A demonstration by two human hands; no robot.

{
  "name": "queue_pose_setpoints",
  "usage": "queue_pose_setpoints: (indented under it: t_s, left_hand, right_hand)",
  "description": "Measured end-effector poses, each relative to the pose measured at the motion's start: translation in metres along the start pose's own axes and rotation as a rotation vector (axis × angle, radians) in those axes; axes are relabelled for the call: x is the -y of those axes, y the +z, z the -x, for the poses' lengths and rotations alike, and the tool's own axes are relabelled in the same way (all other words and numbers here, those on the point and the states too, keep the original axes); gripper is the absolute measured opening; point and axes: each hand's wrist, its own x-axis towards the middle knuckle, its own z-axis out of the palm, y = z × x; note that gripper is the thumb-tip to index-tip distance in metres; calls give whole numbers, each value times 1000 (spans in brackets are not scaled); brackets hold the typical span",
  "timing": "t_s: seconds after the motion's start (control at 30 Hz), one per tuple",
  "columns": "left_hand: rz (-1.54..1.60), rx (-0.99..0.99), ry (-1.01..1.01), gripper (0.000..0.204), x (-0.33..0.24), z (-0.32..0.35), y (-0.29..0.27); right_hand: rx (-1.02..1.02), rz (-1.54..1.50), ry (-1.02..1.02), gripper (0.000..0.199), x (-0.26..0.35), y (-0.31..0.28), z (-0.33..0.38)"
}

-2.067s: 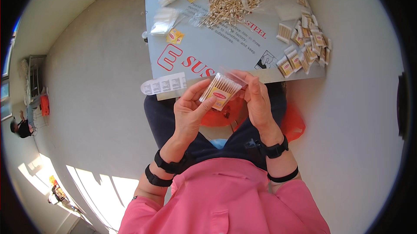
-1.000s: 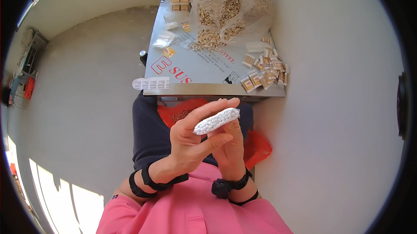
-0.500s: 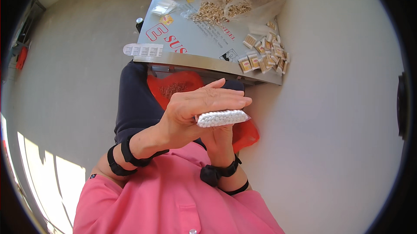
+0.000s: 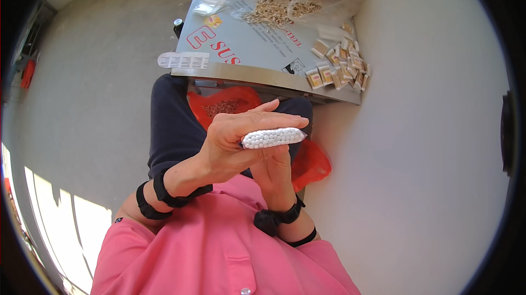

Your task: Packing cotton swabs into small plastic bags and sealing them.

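The left hand (image 4: 238,141) lies flat over a small packet (image 4: 272,138) of white-tipped swabs, fingers straight, pressing it from above. The right hand (image 4: 274,172) cups the packet from beneath. Beyond both hands, the table (image 4: 257,54) carries more packets (image 4: 339,67).

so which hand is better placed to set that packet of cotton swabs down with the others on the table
Probably the right hand: it sits under the packet of cotton swabs, nearer the packed pile on the table's right side.
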Motion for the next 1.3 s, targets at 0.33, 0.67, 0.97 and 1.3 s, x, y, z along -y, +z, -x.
queue_pose_setpoints:
  t_s: [0.33,0.67,0.97,1.3]
  left_hand:
    - [65,-196,-217,27,17,-16,-35]
    - [522,-460,-658,37,82,-35,-98]
    - [833,-570,-714,45,130,-52,-134]
    - [821,-559,-723,45,156,-64,-146]
  right_hand:
    - [-107,77,29,27,-10,6,-47]
    - [-262,213,105,34,-12,-33,-128]
    - [-318,221,195,26,-16,-49,-194]
    - [-349,285,136,10,-4,-55,-221]
